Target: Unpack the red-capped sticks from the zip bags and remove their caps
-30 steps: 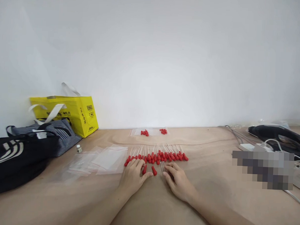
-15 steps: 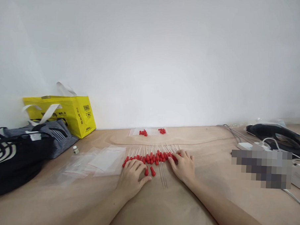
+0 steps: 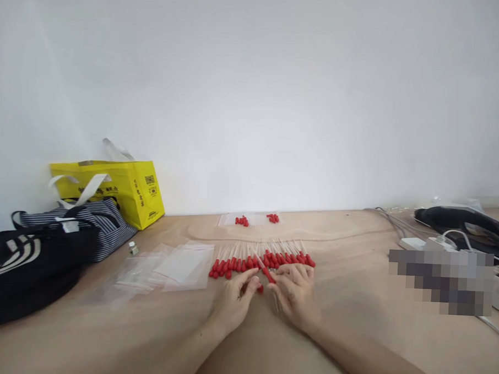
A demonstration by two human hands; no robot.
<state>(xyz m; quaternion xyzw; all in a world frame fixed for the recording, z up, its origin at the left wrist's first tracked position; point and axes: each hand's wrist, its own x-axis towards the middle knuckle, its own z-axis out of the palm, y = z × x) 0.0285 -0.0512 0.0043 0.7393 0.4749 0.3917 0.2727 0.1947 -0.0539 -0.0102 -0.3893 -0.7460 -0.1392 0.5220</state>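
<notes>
A row of droppers (image 3: 233, 263) with red rubber bulbs and thin clear tubes lies across the middle of the table, tubes pointing toward the wall. My right hand (image 3: 298, 294) pinches the red bulb end of one dropper (image 3: 267, 274), which slants up and left over the row. Just left of it, my left hand (image 3: 234, 299) is curled with thumb and forefinger close together; what it grips, if anything, is hidden. A loose red bulb (image 3: 260, 289) shows beside my left thumb. Bare glass tubes (image 3: 276, 304) lie partly under my right hand.
Clear zip bags (image 3: 183, 267) lie left of the row, beside a small bottle (image 3: 133, 248). Another bag (image 3: 256, 219) with red bulbs rests near the wall. Bags, including a yellow one (image 3: 145, 199), stand at left; a black iron (image 3: 463, 224) and cables are at right.
Both hands have come off the row's ends and drawn together at its near middle. My right hand now has a dropper. The camera view has shifted slightly.
</notes>
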